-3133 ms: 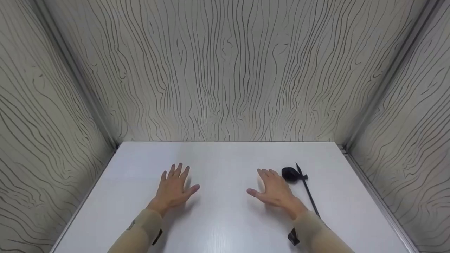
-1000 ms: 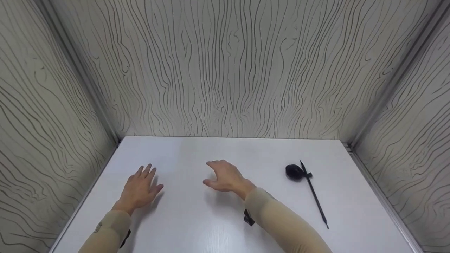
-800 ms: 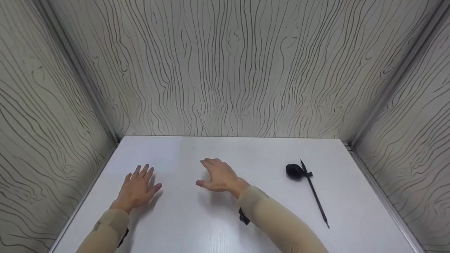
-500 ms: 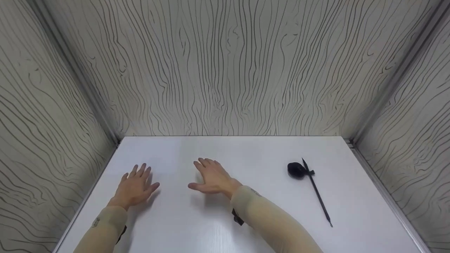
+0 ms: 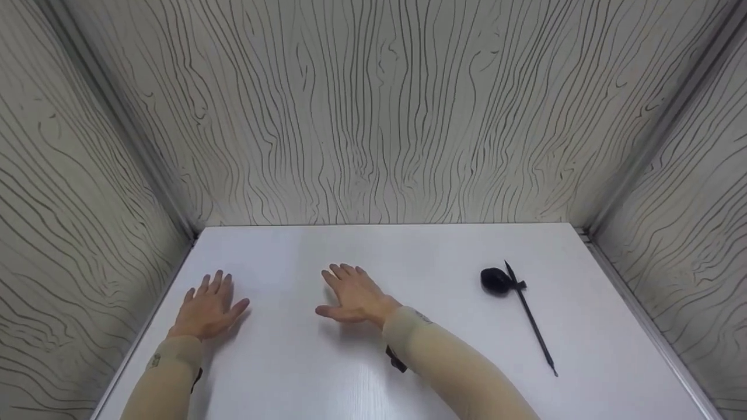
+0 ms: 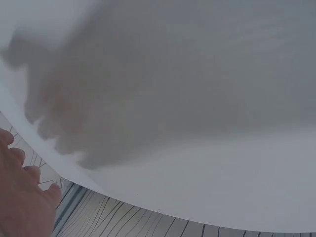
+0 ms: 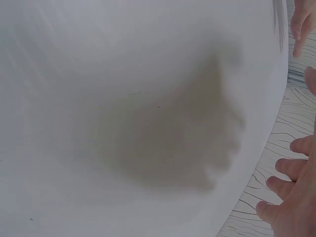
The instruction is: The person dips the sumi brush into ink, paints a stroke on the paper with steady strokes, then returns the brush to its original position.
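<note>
My left hand [image 5: 204, 312] is over the left part of the white table [image 5: 280, 379], palm down with fingers spread and nothing in it. Near the middle, my right hand [image 5: 353, 296] also has its fingers and thumb extended and holds nothing. Each hand casts a soft shadow on the tabletop in the wrist views. Well to the right of my right hand lies a rounded, glossy black object [image 5: 495, 282]. Beside it is a thin black rod [image 5: 534, 324] with a pointed far end, a tiny loop-like near end and a short black crosspiece near the top.
A pale panel with dark wood-grain lines [image 5: 373, 116] rises behind the table. Similar side panels [image 5: 70, 233] stand at left and right, with grey metal posts at the corners. Both forearms wear beige sleeves [image 5: 461, 367] with black straps at the wrists.
From beside the black object, my right hand has moved left to the table's middle. My left hand has drifted farther left. Rod and black object shift only slightly in view.
</note>
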A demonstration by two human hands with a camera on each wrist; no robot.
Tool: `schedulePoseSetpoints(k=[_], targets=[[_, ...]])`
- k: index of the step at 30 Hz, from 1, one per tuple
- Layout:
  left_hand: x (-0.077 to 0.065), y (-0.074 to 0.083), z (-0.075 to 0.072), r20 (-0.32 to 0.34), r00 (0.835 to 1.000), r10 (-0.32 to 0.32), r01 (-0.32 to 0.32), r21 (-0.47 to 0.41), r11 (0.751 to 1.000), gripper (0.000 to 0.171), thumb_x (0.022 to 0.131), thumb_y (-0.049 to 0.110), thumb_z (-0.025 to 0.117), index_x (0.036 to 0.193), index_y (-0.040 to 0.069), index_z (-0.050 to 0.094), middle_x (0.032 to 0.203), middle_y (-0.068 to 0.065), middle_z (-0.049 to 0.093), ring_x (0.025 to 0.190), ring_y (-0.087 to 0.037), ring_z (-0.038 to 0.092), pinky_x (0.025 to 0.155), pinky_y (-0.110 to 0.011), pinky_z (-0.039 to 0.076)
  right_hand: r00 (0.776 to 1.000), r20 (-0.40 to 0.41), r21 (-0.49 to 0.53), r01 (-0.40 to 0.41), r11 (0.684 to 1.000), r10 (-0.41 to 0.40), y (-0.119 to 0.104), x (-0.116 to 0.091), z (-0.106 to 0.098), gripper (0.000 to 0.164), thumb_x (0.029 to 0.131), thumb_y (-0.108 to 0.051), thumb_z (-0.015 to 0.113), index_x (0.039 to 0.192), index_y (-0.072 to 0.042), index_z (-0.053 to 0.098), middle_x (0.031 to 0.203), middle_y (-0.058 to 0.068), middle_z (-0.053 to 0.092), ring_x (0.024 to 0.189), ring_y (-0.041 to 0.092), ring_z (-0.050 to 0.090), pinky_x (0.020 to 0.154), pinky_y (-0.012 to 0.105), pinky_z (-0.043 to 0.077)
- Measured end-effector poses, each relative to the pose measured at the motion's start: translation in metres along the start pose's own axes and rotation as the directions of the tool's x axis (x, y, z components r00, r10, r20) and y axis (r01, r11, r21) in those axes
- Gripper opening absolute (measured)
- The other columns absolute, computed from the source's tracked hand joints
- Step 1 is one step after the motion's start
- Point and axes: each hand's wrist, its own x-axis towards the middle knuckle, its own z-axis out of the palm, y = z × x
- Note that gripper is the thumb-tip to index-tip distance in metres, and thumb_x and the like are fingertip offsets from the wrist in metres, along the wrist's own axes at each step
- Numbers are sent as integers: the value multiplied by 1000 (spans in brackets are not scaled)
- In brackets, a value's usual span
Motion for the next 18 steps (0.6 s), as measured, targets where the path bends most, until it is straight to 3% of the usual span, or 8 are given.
schedulePoseSetpoints(k=[9, 18], targets=[[-2, -1, 6, 95, 994, -53, 56, -30, 998, 100, 112, 71, 45, 173, -8, 30, 181, -39, 21, 167, -66, 20, 134, -82, 19, 1000, 11, -18, 23, 1000, -23, -8, 6, 5, 92, 107, -72, 52, 179, -19, 31, 187, 8, 32, 175, 32, 31, 144, 50, 27], [0, 6, 14, 101, 994, -50, 57, -66, 996, 104, 112, 76, 40, 174, -6, 28, 182, -37, 20, 168, -66, 17, 135, -81, 16, 1000, 17, -13, 6, 1000, -6, -3, 11, 9, 93, 106, -73, 51, 179, -19, 31, 187, 8, 33, 175, 32, 32, 144, 50, 28]])
